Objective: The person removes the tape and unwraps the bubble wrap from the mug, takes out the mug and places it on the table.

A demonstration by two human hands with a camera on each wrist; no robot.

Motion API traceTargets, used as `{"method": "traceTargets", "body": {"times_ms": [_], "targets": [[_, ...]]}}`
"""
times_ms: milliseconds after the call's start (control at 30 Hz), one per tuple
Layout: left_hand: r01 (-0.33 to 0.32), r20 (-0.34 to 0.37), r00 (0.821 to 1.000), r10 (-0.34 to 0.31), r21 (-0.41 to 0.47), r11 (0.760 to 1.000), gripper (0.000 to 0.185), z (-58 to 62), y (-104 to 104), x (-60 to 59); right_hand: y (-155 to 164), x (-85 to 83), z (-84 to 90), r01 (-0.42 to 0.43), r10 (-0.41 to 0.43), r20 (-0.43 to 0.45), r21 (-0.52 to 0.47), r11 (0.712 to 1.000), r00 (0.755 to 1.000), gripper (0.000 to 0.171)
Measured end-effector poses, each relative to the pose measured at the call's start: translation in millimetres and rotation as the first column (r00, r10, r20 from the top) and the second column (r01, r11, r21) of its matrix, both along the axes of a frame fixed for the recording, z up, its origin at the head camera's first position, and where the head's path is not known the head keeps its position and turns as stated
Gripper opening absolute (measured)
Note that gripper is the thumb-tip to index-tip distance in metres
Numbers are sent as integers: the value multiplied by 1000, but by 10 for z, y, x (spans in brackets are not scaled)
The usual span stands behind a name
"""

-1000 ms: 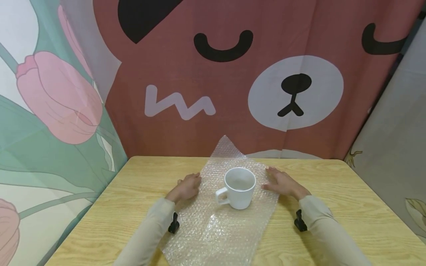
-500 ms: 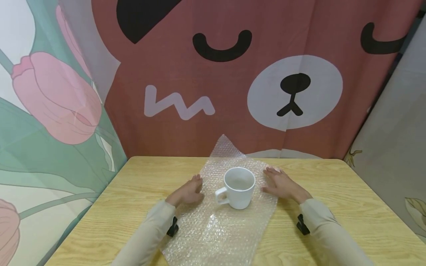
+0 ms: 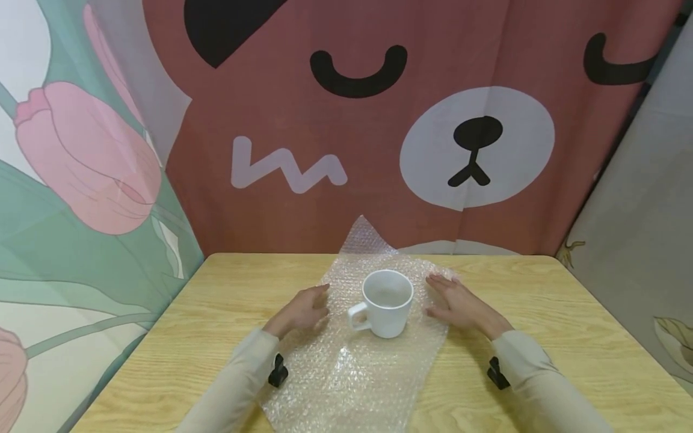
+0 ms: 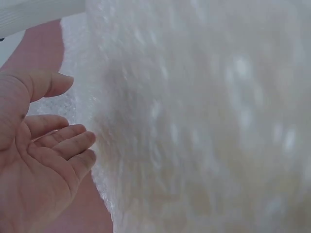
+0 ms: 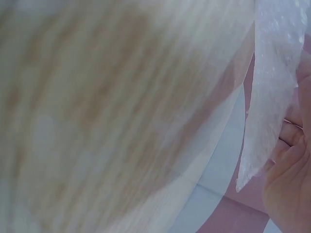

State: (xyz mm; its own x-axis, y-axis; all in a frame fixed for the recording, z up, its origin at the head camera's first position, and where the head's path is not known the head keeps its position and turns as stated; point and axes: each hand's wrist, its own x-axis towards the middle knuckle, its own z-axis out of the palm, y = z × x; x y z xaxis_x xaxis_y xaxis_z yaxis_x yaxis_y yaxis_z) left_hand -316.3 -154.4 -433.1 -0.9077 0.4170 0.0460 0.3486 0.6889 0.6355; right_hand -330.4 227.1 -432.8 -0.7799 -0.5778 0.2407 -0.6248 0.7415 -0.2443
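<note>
A white mug (image 3: pixel 387 308) stands upright on a sheet of clear bubble wrap (image 3: pixel 352 373), its handle pointing left. My left hand (image 3: pixel 302 310) is at the left edge of the wrap, thumb apart from the loosely bent fingers; the left wrist view shows the palm and fingertips (image 4: pixel 87 141) right beside the sheet. On the other side, my right hand (image 3: pixel 460 305) lies with spread fingers over the right edge of the wrap. In the right wrist view a corner of the wrap (image 5: pixel 274 97) hangs next to that hand, which is partly cut off. Neither hand touches the mug.
The wrap lies diagonally on a wooden table (image 3: pixel 233 282), with its far corner rising past the back edge. Behind hangs a curtain (image 3: pixel 368 132) with a bear print; a floral curtain (image 3: pixel 92 156) is at the left. Each wrist carries a small black device (image 3: pixel 278 371).
My left hand's fingers have uncurled from the left edge of the wrap and now extend over it. My right hand has barely moved. The mug stays in place; the head view shifts slightly.
</note>
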Motion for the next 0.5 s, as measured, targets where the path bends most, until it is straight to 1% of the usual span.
{"method": "traceTargets", "body": {"times_ms": [67,133,267,367,433,500], "targets": [[-10,20,1000,9,40,999,57,21,-4,28,-10,29,-5,-12,12,-4,-2,1000,1000,69],[-2,5,1000,2,86,996,54,35,0,53,-18,50,-17,-24,24,-8,-2,1000,1000,69],[15,-88,996,2,187,982,45,46,35,101,-48,78,-38,-36,36,-4,2,999,999,68],[-1,-126,991,37,278,960,37,68,95,151,-78,90,-45,-38,38,8,9,999,999,69],[-26,-133,988,76,343,939,30,84,143,187,-97,95,-48,-42,42,18,10,999,999,69],[-62,-116,986,118,407,911,22,197,218,294,-117,102,-45,-45,45,33,8,999,998,70]]}}
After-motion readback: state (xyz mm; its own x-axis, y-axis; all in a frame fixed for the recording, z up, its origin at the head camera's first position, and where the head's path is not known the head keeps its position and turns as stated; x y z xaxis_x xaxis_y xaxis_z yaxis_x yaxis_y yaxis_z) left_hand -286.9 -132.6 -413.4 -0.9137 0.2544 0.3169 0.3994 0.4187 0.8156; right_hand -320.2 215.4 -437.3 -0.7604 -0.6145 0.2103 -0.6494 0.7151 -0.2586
